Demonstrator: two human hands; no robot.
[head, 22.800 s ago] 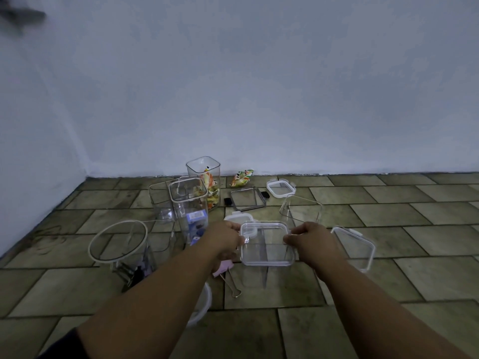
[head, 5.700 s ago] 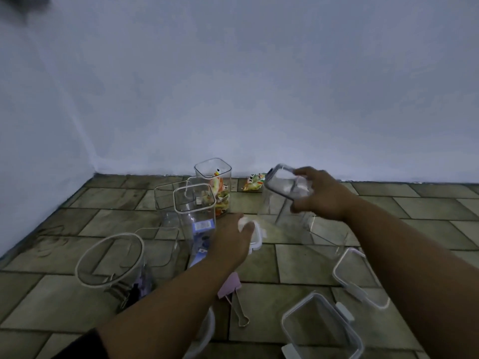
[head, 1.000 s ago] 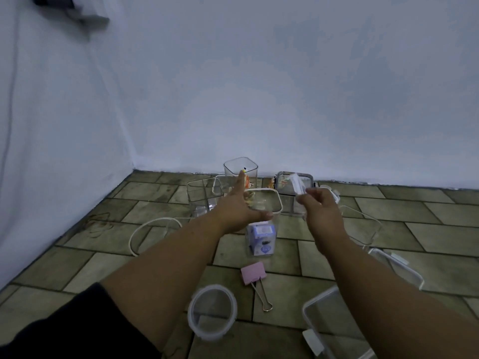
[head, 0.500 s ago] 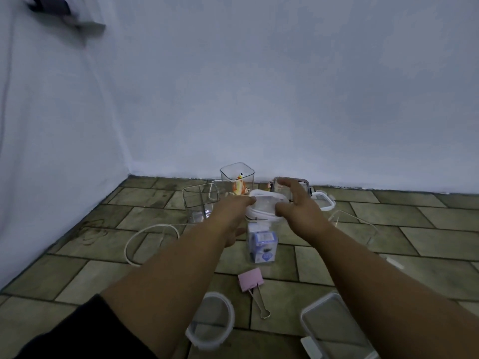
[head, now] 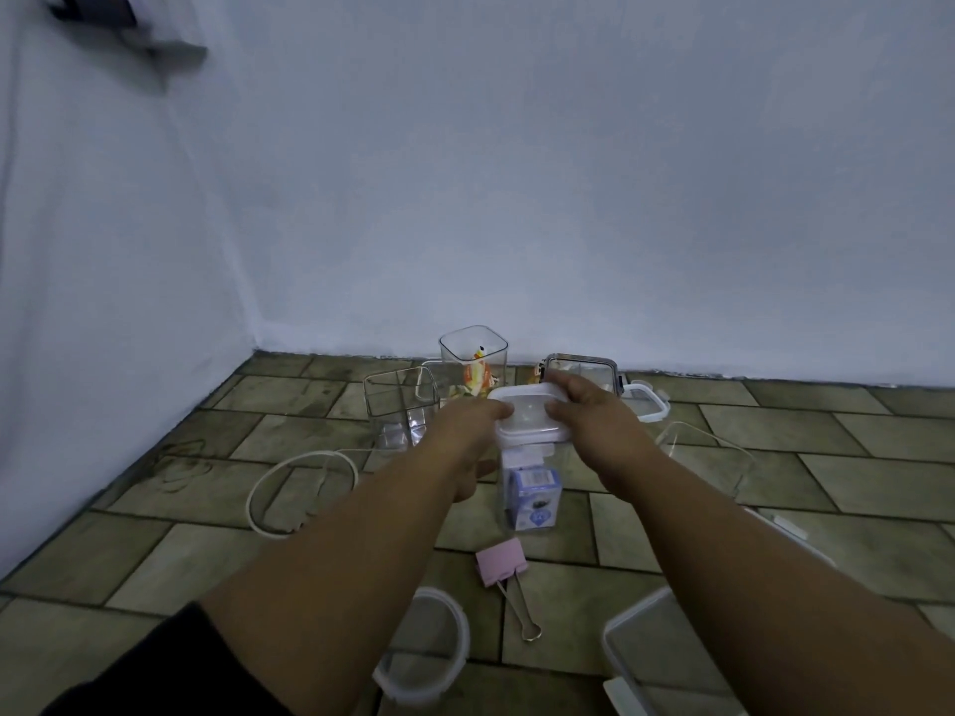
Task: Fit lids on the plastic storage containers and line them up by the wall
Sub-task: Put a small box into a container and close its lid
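Note:
A tall clear container holding a small blue-and-white box stands on the tiled floor in the middle. A white square lid lies on its top. My left hand grips the lid's left edge and my right hand grips its right edge. Behind them, near the wall, stand an open tall container with colourful packets, an open square container and a lidded container with dark clips.
A round clear container lies at the left and a wide open one at the right. A round lid, a pink binder clip, a rectangular lid and a small lid lie on the floor.
The lid came from my right hand onto the top of the middle container. Both hands now hold it at its edges there.

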